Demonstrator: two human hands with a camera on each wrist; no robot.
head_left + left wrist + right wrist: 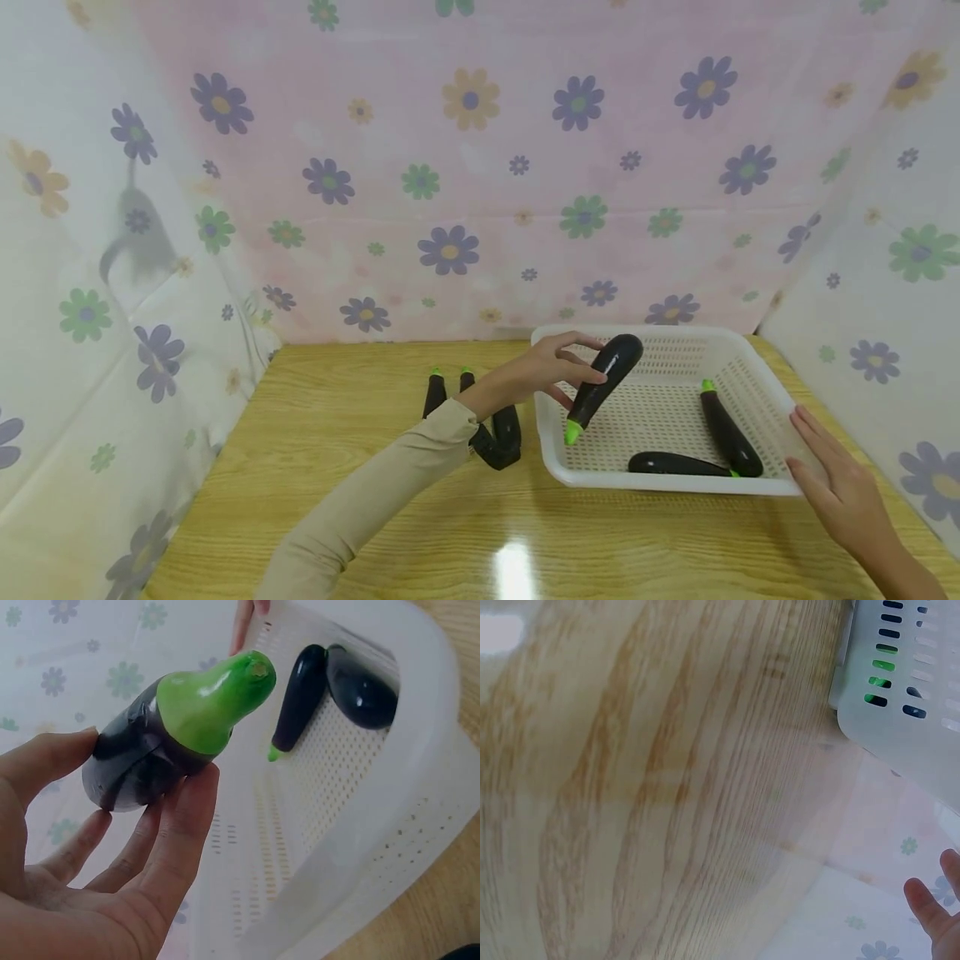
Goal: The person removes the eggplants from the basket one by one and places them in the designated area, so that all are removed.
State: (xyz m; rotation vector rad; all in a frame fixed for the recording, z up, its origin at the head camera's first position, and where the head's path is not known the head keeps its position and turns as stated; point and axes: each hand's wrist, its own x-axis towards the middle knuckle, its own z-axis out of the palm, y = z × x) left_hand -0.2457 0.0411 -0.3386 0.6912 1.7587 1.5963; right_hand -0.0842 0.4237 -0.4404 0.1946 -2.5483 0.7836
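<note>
My left hand (546,367) grips a dark eggplant (617,360) between thumb and fingers, over the left part of a white perforated basket (645,482). The eggplant tilts, its green stem end lower and toward me; the left wrist view shows that green end (199,712) close up. Inside the basket lie two more eggplants, one (729,433) along the right side and one (675,463) along the near wall. At the basket's right rim my right hand (843,483) rests with its fingers extended; only its fingertips (928,906) show in the right wrist view.
Left of the basket on the wooden table (322,467), two eggplants with green tips (435,392) lie partly hidden behind my left forearm. A black device (501,446) sits at my left wrist. Flower-patterned cloth (390,208) encloses the table's back and sides.
</note>
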